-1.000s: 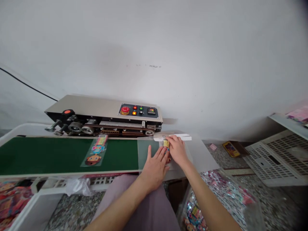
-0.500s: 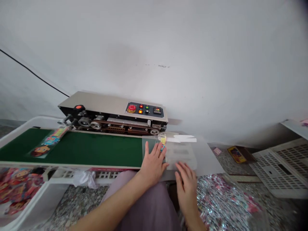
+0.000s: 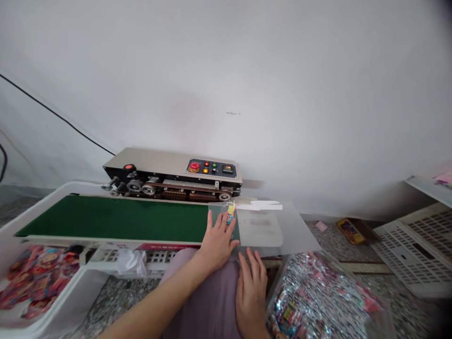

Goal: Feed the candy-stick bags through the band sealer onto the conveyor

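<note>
My left hand (image 3: 219,240) lies flat with fingers spread over a small clear packet (image 3: 230,212) with a yellow and blue printed label. Most of the packet is hidden under the fingers. It rests at the right end of the green conveyor belt (image 3: 134,219), on a clear plastic sheet. Behind stands the band sealing machine (image 3: 173,172), its panel lights lit. My right hand (image 3: 252,287) is at the front edge of the white board (image 3: 296,230), fingers extended and holding nothing that I can see.
A large clear bag of shiny packets (image 3: 325,301) stands at the lower right. On the left, a white bin (image 3: 74,294) holds pink printed packets. A white slatted crate (image 3: 416,249) and a small printed box (image 3: 351,230) sit on the floor at right.
The packet at the belt's left end is gone from the belt. My right hand has drawn left and down, off the board. The left hand still covers its packet; the view has shifted slightly.
</note>
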A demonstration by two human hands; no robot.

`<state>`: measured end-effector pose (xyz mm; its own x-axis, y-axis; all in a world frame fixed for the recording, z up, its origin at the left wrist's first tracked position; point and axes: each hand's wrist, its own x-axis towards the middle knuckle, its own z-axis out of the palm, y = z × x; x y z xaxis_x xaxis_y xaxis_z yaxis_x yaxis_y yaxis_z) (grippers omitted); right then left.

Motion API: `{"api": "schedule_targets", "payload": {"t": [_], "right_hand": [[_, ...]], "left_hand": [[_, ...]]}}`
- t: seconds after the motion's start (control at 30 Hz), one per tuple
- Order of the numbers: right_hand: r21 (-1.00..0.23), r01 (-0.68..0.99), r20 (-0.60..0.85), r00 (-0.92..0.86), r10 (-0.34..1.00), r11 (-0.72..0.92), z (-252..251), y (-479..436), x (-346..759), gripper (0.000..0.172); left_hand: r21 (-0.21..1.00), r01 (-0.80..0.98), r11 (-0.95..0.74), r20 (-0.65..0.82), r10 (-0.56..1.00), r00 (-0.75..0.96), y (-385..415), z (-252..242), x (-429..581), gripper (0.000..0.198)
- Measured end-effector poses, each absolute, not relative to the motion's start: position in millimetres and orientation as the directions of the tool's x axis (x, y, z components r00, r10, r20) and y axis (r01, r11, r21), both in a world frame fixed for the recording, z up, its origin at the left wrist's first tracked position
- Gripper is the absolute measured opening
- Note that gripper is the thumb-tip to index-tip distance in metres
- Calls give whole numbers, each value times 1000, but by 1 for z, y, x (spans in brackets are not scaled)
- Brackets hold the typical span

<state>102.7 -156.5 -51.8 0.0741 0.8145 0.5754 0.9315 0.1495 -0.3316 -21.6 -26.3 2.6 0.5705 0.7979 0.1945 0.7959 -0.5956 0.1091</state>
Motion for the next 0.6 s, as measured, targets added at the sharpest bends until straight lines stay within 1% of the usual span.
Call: {"api": "schedule_targets", "payload": {"t": [0.1,0.23,0.37,0.43,0.5,0.57,0.6], "right_hand": [[-334,929,576,66,815,161,-53,-156,101,47],[-338,925,586,61,808,176,-55,-153,103,48],[-382,898,585,51,810,219,-54,-153,108,45],[-438,872,593,97,799,219,-54,-157,110,42],[-516,839,584,197,788,173,-58,-164,114,43],[-623,777,531,334,779,92,-68,-171,121,53],[-690,723,456,399,795,33,-75,-174,126,60]], "left_hand": [[121,803,-584,197,807,557,-28,5,-16,67],[117,849,-514,229,846,481,-29,5,-11,62],[120,880,-459,220,877,428,-30,6,-13,59],[112,893,-436,199,890,410,-31,8,-19,60],[112,913,-392,166,913,371,-31,11,-31,64],[130,931,-342,146,935,323,-33,13,-52,65],[143,937,-317,146,944,297,-36,15,-66,65]]}}
